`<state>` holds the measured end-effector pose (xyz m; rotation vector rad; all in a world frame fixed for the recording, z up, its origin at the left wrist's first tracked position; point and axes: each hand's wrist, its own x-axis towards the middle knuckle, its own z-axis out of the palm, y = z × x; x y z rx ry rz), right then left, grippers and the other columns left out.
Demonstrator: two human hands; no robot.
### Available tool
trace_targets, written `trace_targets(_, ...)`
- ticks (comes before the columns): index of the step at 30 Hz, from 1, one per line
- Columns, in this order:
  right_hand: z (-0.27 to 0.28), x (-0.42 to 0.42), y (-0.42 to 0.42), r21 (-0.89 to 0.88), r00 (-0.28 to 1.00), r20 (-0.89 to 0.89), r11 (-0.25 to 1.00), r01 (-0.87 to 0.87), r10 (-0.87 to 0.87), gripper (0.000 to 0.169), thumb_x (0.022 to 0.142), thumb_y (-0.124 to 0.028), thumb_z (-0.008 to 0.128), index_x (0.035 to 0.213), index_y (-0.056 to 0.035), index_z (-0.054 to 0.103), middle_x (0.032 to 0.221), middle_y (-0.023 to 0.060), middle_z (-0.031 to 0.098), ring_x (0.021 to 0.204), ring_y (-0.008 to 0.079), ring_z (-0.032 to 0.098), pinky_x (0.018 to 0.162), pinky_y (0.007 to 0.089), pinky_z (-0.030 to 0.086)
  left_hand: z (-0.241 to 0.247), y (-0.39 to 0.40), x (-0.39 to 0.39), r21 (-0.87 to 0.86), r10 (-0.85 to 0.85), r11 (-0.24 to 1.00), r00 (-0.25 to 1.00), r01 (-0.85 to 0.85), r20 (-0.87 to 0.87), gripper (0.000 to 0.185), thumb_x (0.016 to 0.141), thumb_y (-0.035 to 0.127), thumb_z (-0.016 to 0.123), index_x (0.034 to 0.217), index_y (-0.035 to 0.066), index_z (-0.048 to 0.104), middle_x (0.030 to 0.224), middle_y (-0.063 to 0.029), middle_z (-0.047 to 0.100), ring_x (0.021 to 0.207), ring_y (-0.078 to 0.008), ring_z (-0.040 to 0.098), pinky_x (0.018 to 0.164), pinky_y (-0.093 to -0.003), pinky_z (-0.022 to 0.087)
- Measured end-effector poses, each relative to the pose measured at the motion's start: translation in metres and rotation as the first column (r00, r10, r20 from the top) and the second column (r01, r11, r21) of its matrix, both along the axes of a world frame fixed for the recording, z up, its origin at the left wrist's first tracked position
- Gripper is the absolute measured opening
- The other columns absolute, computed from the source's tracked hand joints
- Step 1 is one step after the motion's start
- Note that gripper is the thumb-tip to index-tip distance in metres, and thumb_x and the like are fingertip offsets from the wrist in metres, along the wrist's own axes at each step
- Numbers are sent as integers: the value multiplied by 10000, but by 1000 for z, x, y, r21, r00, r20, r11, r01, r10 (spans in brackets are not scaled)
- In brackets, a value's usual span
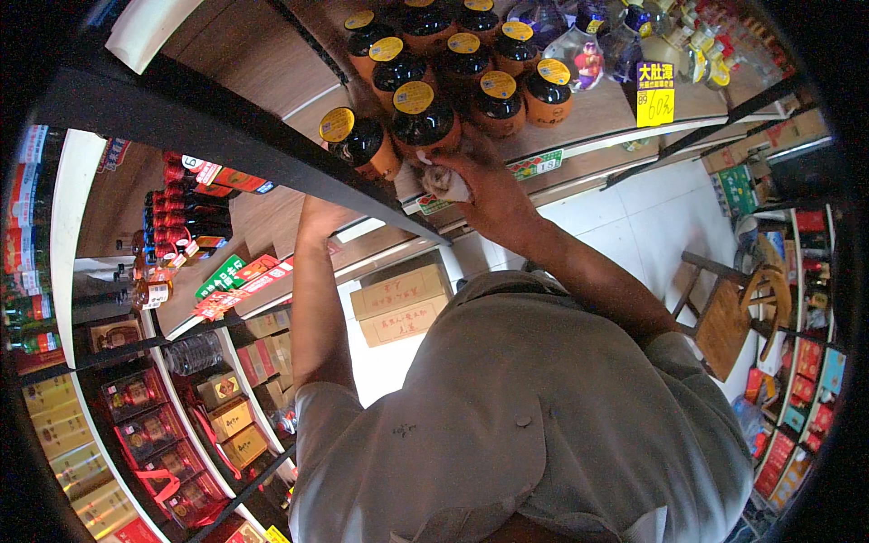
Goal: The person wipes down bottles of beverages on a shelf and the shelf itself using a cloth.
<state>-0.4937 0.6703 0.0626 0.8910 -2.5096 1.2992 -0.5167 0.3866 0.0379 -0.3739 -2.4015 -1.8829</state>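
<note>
My right hand (478, 173) holds a crumpled whitish cloth (445, 184) at the front edge of a wooden shelf (590, 122). Just beyond the fingers stands a round black-and-orange jar (424, 125) with a yellow disc label on its lid. Another such jar (370, 153) sits further left, slightly forward of the rest and tilted. My left hand (326, 212) reaches up behind a black shelf upright (292, 146), which hides most of it. A bit of skin shows beside the tilted jar, but its grip on that jar is hidden.
Several matching jars (499, 102) crowd behind. Clear bottles (580, 54) and a yellow price card (655, 95) are to the right. Dark red-labelled bottles (183, 210) line the left shelf. Cardboard cartons (400, 305) lie on the floor; a wooden chair (726, 332) stands at right.
</note>
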Motion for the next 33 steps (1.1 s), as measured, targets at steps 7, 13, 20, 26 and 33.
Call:
trace_targets(7,-8,1,-5,34,1000,25,999,12,-13,728,750,79,717,1417,-149,539,1551,220,322,1452,438,334,1206,497,341,-6,-6,-1,235,-18,972,989,-17,146,629,888,-30,692,1467,45,457,1365,-82,599,1200,-198,597,1045,-381,499)
trace_targets(13,-11,3,-3,25,997,75,1000,-15,13,721,768,59,737,1424,-163,539,1555,214,321,1458,430,327,1216,496,329,-14,-11,1,119,54,991,995,-63,83,511,872,-41,692,1364,12,563,1291,-69,644,1144,-181,610,1001,-359,509)
trace_targets(20,-10,3,0,31,998,58,999,13,-14,679,791,31,746,1413,-160,551,1526,210,365,1441,414,360,1201,486,355,4,1,4,68,94,993,993,-99,73,551,854,-56,698,1380,11,546,1282,-47,640,1125,-170,602,994,-341,500)
trace_targets(26,-12,-1,4,-16,992,116,998,-57,58,646,778,32,739,1380,-112,556,1465,208,446,1399,408,421,1171,487,386,-43,-27,-4,109,117,987,992,-121,49,609,853,-68,685,1431,8,513,1307,-56,634,1140,-181,609,1003,-352,499)
trace_targets(33,-3,-3,14,31,993,105,998,-55,51,616,765,35,731,1344,-91,563,1376,195,524,1318,403,494,1103,481,433,-37,-27,1,145,38,988,993,-55,116,561,851,-23,711,1392,0,561,1285,-89,664,1154,-210,631,1001,-368,512)
